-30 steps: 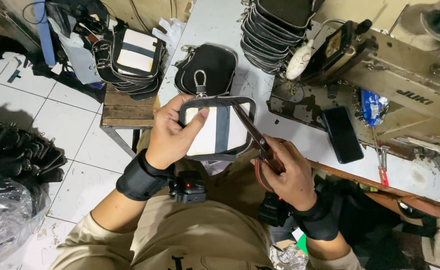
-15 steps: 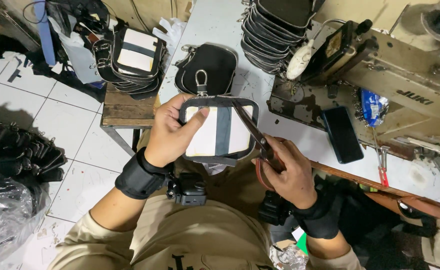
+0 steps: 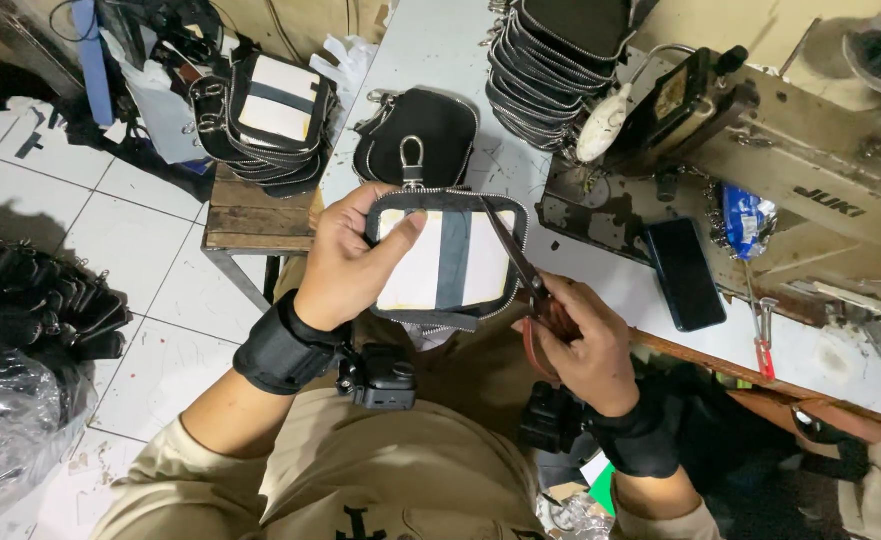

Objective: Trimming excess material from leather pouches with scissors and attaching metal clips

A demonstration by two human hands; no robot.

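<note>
The left hand (image 3: 345,265) is gripping a pouch (image 3: 447,260), thumb pressing its pale panel, holding it up above the lap. The right hand (image 3: 580,340) is closing around scissors (image 3: 520,268), the blades lying across the pouch's right zipper edge; whether they are cutting is unclear. Beyond, a black pouch (image 3: 420,140), a phone (image 3: 682,272) and a sewing machine (image 3: 760,140) are sitting on the counter (image 3: 440,50).

A black pouch (image 3: 415,148), a stack of zippered pouches (image 3: 550,60), a sewing machine (image 3: 760,150) and a dark phone (image 3: 682,273) are being carried by the white worktable (image 3: 440,50). More pouches (image 3: 260,125) are being borne by a wooden stool (image 3: 250,225).
</note>
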